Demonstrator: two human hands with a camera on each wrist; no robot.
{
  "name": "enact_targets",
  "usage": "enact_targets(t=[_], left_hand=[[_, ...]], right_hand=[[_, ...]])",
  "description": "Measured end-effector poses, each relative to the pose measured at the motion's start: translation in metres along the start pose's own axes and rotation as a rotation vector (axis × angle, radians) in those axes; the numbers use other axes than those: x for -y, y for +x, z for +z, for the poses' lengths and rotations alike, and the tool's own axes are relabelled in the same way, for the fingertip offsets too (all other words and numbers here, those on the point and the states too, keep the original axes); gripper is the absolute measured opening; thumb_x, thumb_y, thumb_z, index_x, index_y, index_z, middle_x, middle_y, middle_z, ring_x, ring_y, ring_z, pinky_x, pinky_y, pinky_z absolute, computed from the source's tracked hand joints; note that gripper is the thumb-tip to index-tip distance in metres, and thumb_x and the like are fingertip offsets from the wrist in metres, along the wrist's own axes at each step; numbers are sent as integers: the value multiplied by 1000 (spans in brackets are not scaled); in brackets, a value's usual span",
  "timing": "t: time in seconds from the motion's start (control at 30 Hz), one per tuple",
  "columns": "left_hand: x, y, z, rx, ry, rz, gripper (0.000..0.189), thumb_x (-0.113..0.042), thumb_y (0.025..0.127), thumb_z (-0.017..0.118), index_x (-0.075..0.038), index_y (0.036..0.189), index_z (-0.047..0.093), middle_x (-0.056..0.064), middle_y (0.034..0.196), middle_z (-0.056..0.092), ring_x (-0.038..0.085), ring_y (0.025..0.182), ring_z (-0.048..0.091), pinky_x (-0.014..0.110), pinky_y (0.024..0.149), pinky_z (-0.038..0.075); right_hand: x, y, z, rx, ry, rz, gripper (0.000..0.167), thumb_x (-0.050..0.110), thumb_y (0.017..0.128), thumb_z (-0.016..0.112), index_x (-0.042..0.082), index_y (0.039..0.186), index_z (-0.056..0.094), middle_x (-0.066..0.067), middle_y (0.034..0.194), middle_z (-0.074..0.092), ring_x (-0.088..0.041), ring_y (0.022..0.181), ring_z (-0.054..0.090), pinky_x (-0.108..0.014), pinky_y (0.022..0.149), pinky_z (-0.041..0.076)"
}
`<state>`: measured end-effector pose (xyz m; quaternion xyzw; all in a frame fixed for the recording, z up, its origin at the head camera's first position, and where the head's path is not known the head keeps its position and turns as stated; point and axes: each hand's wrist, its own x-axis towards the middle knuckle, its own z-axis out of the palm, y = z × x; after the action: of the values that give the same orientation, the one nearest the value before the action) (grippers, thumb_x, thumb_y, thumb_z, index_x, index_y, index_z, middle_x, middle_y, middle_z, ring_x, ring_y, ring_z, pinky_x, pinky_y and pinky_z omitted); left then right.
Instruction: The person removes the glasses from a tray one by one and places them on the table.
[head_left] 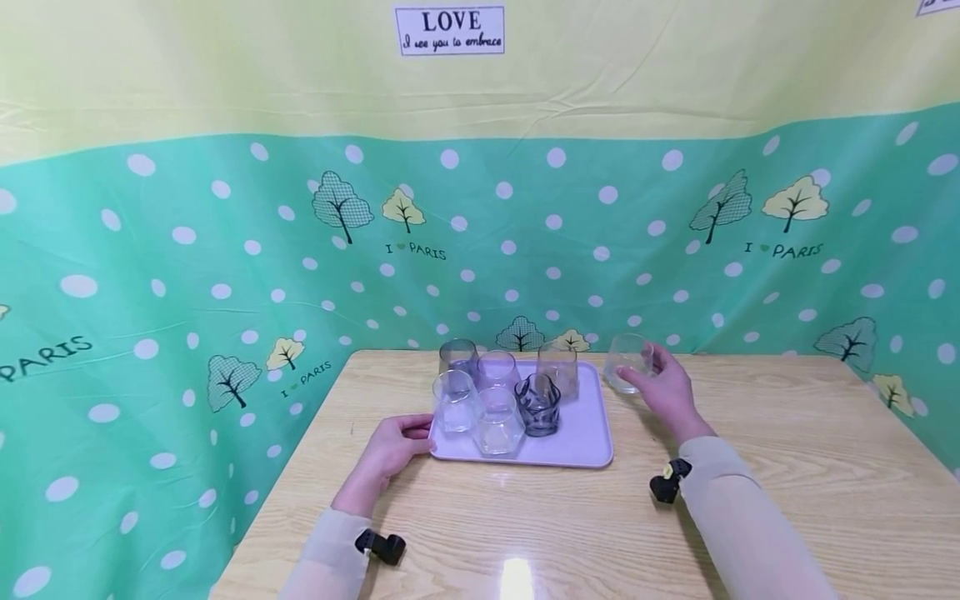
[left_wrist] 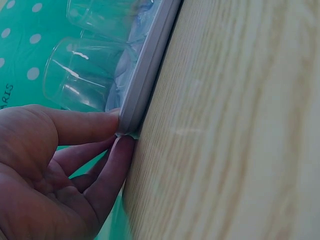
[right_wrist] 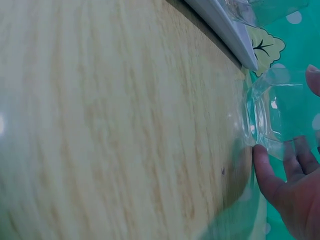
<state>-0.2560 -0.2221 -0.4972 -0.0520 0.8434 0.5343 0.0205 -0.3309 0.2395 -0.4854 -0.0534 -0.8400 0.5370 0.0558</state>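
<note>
A pale lilac tray lies on the table, bearing several drinking glasses. My left hand pinches its left edge; in the left wrist view the thumb is at the rim and the fingers are below it. To the right of the tray, my right hand grips a clear glass by its side. That glass is upright at the table's far side. On the tray are a clear round glass, a clear faceted glass, a dark twisted glass, and an amber-tinted glass.
A dark grey glass and a pinkish glass stand at the tray's back left. The wooden table reaches back to a green and yellow printed curtain. A black wrist device is on the left sleeve.
</note>
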Motion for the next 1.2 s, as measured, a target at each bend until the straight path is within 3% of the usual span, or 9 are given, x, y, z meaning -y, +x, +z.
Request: enact_targets(t=[1.2], left_hand=[[1,0,-1,7,-11,4,48,7,88,80,6,134,70,15,120,76,26,108,72,36,93,60]], right_hand=[[0,-4,1,9,-7,6,109,51,95,79,7,172,14,-28,171,26,-49,155,28,-61,125,27]])
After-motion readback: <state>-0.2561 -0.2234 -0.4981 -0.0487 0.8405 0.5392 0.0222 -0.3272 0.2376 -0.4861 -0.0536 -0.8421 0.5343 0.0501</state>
